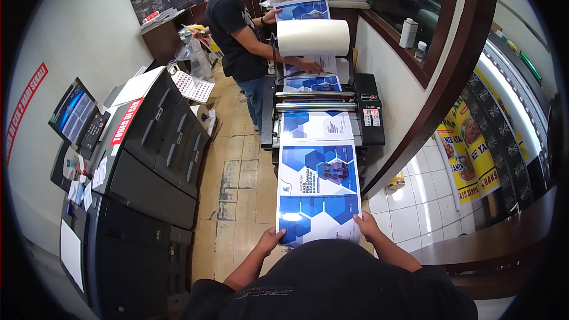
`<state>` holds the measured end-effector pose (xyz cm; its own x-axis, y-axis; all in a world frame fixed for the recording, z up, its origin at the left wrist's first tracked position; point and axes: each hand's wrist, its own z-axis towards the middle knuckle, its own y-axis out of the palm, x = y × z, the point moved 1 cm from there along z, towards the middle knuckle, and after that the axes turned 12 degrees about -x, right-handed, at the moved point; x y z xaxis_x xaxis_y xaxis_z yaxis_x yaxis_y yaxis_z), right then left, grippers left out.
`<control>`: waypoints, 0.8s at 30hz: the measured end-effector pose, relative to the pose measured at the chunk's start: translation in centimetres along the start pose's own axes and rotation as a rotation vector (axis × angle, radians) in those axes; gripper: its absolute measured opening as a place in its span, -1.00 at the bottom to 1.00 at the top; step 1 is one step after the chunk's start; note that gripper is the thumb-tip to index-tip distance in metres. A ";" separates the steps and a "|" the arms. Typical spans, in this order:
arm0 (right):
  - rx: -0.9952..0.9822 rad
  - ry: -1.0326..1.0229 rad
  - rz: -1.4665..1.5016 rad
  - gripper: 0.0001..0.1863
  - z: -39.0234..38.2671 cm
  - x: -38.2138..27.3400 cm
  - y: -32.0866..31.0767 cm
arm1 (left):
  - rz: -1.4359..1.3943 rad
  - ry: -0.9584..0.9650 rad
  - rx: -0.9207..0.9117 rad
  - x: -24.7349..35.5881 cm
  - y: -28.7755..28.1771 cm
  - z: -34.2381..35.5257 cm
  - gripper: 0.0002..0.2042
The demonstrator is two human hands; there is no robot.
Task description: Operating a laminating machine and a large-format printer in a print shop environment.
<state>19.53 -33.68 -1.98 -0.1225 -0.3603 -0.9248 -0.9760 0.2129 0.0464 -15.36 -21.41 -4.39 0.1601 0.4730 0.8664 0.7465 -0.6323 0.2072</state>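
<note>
A long strip of printed sheets (317, 169) with blue hexagons on white comes out of the rollers of a black laminating machine (370, 136) toward me. My left hand (271, 238) grips its left edge near the lower end, thumb on top. My right hand (366, 226) holds the right edge, a little higher. The near end of the strip is hidden behind my dark-shirted body. A thick white roll (313, 37) sits above the machine, with more printed sheets (311, 85) on the infeed side under it.
A co-worker (225, 41) stands at the machine's far left, handling sheets. A large dark printer (154, 178) with a screen (74, 109) lines my left. On my right are a dark wood frame (391, 169), yellow printed banners (474, 172) and a yellow container (396, 182) on the tiles.
</note>
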 end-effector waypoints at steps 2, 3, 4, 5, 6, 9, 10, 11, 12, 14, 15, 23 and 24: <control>-0.003 0.002 0.004 -0.78 0.2 0.0 0.0 | 0.015 -0.004 0.010 0.0 -0.2 0.1 -0.74; -0.002 -0.005 -0.009 -0.78 0.3 -0.1 0.0 | 0.013 0.011 0.007 -0.1 -0.2 0.1 -0.72; 0.004 -0.012 -0.021 -0.79 0.4 0.0 -0.1 | 0.011 0.025 -0.001 0.2 -0.1 0.1 -0.70; 0.005 -0.012 -0.020 -0.79 0.4 0.2 -0.1 | 0.012 0.024 -0.002 0.5 0.1 0.1 -0.70; 0.008 -0.024 -0.023 -0.79 0.5 0.3 -0.2 | 0.016 0.021 -0.003 0.8 0.2 0.0 -0.70; 0.005 -0.032 -0.028 -0.79 0.4 0.0 0.1 | -0.001 0.028 -0.008 0.4 -0.2 0.2 -0.70; 0.005 -0.035 -0.031 -0.79 0.4 -0.2 0.1 | -0.017 0.044 -0.018 0.5 -0.2 0.2 -0.71; 0.002 -0.040 -0.035 -0.79 0.7 0.0 -0.1 | -0.018 0.051 -0.016 0.6 -0.1 0.2 -0.71; -0.009 -0.048 -0.019 -0.79 1.0 0.2 -0.2 | -0.023 0.056 -0.014 0.7 -0.1 0.2 -0.71; -0.030 -0.061 -0.014 -0.79 1.5 0.6 -0.1 | -0.034 0.070 -0.004 0.7 -0.4 0.4 -0.71; -0.017 -0.058 -0.023 -0.79 1.4 0.9 -0.1 | 0.003 0.048 0.003 0.5 -0.5 0.2 -0.72; -0.026 -0.055 0.021 -0.80 1.2 2.0 0.2 | 0.009 0.096 -0.020 -1.3 -0.9 0.3 -0.73; -0.030 -0.069 0.065 -0.80 1.1 2.1 0.2 | 0.026 0.105 -0.051 -1.7 -0.9 0.2 -0.73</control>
<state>19.25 -33.42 -4.35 -0.1742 -0.2830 -0.9432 -0.9714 0.2063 0.1175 -16.15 -21.51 -6.17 0.1085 0.3909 0.9140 0.7088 -0.6751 0.2046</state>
